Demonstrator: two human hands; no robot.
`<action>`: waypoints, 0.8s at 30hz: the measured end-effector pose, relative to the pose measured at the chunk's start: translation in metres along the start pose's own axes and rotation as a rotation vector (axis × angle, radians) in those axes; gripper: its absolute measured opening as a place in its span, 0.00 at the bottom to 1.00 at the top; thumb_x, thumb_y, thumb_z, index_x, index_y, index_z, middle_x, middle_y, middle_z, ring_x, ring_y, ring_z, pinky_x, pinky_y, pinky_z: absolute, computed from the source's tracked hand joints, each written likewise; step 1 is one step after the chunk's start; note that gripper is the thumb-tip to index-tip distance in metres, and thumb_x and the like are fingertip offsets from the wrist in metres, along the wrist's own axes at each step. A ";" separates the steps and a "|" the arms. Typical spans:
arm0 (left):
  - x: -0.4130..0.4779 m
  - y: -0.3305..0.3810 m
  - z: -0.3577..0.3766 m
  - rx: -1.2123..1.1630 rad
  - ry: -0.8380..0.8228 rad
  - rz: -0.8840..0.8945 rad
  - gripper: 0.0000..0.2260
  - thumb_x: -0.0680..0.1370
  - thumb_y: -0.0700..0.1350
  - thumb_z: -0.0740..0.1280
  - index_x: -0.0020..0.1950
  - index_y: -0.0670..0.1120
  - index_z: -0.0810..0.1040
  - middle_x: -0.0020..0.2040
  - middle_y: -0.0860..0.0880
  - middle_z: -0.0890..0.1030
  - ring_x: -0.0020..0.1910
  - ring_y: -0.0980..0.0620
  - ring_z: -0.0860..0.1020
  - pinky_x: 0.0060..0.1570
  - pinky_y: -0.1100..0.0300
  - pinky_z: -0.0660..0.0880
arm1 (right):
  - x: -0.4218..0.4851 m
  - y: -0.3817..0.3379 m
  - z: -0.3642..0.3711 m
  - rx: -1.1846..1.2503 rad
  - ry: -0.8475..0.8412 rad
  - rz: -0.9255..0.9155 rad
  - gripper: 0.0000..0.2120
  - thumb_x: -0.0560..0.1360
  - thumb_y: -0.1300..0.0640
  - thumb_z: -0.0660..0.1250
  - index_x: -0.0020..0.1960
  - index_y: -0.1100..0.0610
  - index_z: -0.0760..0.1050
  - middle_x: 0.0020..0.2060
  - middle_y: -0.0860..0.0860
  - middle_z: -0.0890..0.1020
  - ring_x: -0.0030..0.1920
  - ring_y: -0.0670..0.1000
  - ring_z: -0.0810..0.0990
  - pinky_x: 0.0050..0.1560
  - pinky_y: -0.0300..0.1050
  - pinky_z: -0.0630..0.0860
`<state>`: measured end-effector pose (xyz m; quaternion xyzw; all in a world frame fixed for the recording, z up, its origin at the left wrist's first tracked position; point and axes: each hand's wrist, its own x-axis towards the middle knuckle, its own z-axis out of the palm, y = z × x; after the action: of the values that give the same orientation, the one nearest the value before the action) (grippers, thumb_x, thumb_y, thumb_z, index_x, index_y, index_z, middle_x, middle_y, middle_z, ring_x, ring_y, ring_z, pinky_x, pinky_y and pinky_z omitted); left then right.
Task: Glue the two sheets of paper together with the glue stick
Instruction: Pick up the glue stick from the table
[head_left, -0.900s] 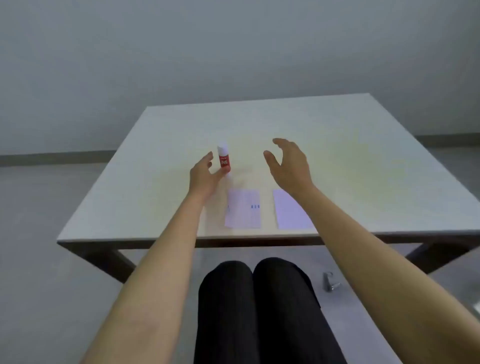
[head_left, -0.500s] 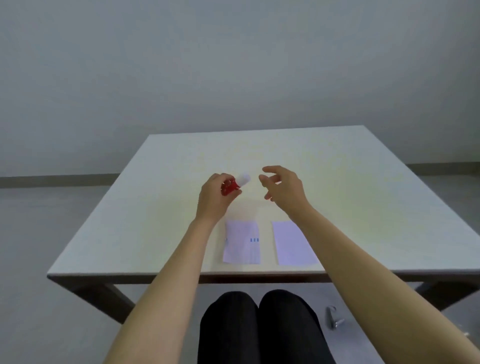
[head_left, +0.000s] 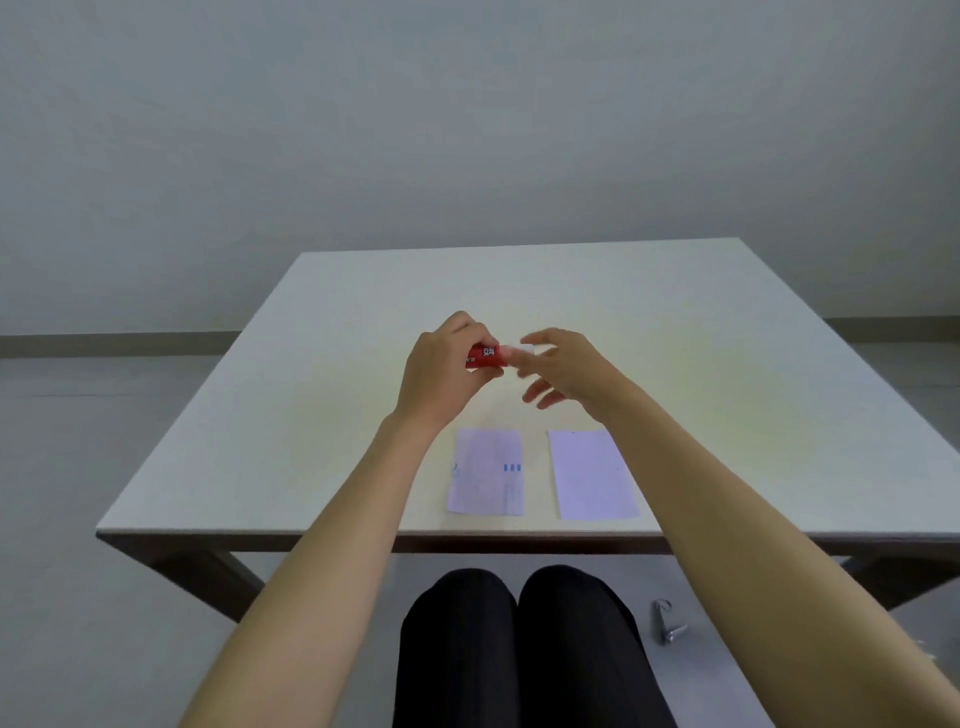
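A bare, office-like room — plain grey wall (head_left: 467, 130) behind a pale square table (head_left: 322, 415); baseboard (head_left: 104, 345) meets grey floor beside it.

Two bare forearms, sleeveless, reaching up from the lower corners of the frame; left hand (head_left: 441, 366) and right hand (head_left: 569, 366) ringless; black trousers (head_left: 519, 649) bottom centre.

The small red cylindrical glue stick (head_left: 484, 357) is showing white lettering on its label, partly covered by fingers; only fragments like "UE" and "ICK" are reading. The left pale paper sheet (head_left: 487, 472) is carrying three short blue marks, illegible.
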<state>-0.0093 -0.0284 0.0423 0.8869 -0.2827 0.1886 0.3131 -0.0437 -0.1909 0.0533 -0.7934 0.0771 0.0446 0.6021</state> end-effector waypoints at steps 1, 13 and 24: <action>0.001 0.001 -0.001 0.011 0.000 0.001 0.09 0.67 0.42 0.76 0.45 0.43 0.81 0.45 0.48 0.79 0.38 0.47 0.78 0.40 0.57 0.73 | 0.000 -0.001 0.001 -0.034 0.043 0.038 0.19 0.73 0.43 0.68 0.48 0.59 0.77 0.32 0.53 0.80 0.25 0.50 0.76 0.26 0.39 0.73; 0.004 -0.002 -0.007 0.119 0.012 0.033 0.10 0.68 0.43 0.76 0.46 0.45 0.80 0.45 0.49 0.79 0.37 0.48 0.76 0.43 0.61 0.64 | 0.005 -0.005 0.004 0.025 0.025 0.044 0.19 0.78 0.45 0.61 0.47 0.62 0.77 0.31 0.55 0.79 0.22 0.48 0.77 0.26 0.39 0.75; 0.003 -0.015 -0.005 0.073 -0.015 -0.069 0.10 0.68 0.48 0.75 0.47 0.49 0.81 0.45 0.51 0.80 0.39 0.50 0.77 0.39 0.60 0.69 | 0.014 -0.003 0.008 0.063 0.022 -0.108 0.08 0.78 0.60 0.64 0.51 0.64 0.76 0.35 0.55 0.79 0.31 0.51 0.80 0.34 0.40 0.80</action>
<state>0.0017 -0.0164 0.0401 0.9083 -0.2469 0.1813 0.2847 -0.0292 -0.1838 0.0514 -0.7776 0.0420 0.0009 0.6274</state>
